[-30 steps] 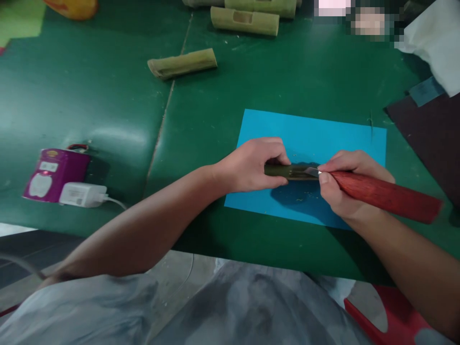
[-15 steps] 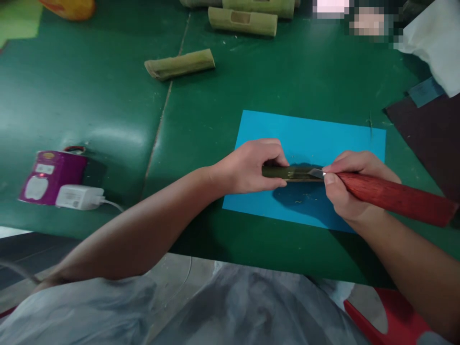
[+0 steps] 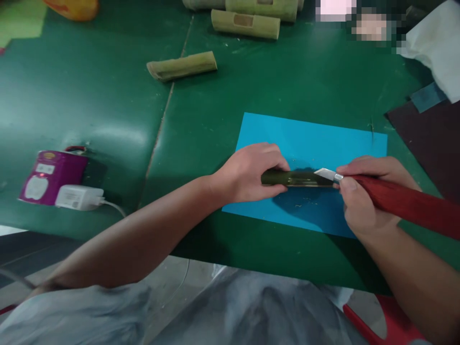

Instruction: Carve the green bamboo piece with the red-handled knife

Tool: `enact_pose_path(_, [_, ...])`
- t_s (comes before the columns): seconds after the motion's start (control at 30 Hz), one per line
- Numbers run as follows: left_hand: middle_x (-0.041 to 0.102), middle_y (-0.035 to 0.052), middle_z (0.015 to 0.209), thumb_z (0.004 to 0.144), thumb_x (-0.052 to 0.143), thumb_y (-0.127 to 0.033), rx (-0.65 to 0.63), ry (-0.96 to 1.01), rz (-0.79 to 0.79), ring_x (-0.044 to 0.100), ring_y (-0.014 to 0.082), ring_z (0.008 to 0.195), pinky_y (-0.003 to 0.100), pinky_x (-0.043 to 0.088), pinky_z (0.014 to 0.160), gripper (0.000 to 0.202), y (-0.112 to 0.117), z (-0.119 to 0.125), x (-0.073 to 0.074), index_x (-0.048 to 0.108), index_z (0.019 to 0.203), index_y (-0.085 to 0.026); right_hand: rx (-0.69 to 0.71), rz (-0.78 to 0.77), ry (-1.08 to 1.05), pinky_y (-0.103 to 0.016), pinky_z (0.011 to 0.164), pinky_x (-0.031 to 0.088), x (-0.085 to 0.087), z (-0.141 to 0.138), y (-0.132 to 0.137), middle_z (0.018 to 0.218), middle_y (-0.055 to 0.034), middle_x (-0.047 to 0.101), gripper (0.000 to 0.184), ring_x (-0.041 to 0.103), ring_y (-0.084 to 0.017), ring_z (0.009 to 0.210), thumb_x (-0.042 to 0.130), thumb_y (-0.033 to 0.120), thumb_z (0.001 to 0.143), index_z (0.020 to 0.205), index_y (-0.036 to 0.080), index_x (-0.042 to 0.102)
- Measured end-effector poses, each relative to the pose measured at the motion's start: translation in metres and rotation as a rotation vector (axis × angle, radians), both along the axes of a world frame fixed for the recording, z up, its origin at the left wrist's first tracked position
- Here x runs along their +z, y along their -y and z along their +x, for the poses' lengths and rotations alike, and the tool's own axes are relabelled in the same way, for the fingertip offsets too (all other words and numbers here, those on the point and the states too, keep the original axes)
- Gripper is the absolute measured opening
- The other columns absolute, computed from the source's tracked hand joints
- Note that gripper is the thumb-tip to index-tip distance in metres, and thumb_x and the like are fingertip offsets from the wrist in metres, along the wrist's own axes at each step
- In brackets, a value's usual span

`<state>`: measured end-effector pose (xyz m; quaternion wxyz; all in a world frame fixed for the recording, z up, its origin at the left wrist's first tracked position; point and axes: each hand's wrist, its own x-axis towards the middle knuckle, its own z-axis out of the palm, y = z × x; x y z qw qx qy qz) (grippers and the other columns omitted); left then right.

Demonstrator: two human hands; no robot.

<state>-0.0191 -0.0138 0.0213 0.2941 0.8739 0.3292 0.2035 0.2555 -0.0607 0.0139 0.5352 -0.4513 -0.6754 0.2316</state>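
My left hand grips the left end of a dark green bamboo piece, thumb on the near side and fingers on the far side. Pale scraped marks show along the bamboo's upper face. In my right hand is a carving knife with a thick red wooden handle and a short slanted blade. Its blade lies over the right part of the bamboo; whether it touches, I cannot tell. Beneath both is a blue sheet with small shavings on it.
On the green table lie a short bamboo tube and, farther back, a notched bamboo tube beside others. A purple box and white charger sit left. White cloth and a dark sheet lie right.
My right hand has drawn the knife to the right and slightly nearer me, showing more of the blade. My left hand keeps its hold on the bamboo. The view has shifted slightly.
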Motion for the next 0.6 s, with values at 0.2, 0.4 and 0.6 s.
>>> enact_pose_path(0.2, [0.081,0.0057,0.101,0.1,0.08,-0.051,-0.042,0.068,0.175,0.074,0.0222,0.093,0.036,0.053,0.083,0.033,-0.003,-0.004,-0.002,0.076,0.114,-0.021,-0.043,0.123,0.089,-0.039,0.053,0.059,0.007,-0.003,0.002,0.09,-0.0007,0.082,0.004,0.073,-0.021,0.065,0.079,0.035,0.1,0.103,0.033,0.08])
enact_pose_path(0.4, [0.084,0.0095,0.111,0.11,0.067,-0.047,0.037,0.151,0.27,0.077,0.0238,0.106,0.039,0.059,0.095,0.029,-0.002,-0.001,0.0,0.076,0.118,-0.021,-0.041,0.131,0.234,-0.043,0.073,0.067,0.019,-0.01,0.003,0.097,0.0,0.083,0.009,0.079,-0.023,0.081,0.077,0.028,0.101,0.106,0.035,0.074])
enact_pose_path(0.6, [0.084,0.0088,0.11,0.11,0.066,-0.036,0.079,0.142,0.271,0.076,0.0203,0.101,0.035,0.06,0.093,0.023,0.0,0.006,0.0,0.075,0.12,-0.018,0.015,0.203,0.293,-0.042,0.081,0.067,0.015,-0.011,-0.003,0.108,-0.0018,0.085,0.025,0.079,-0.022,0.091,0.08,0.024,0.099,0.12,0.033,0.072])
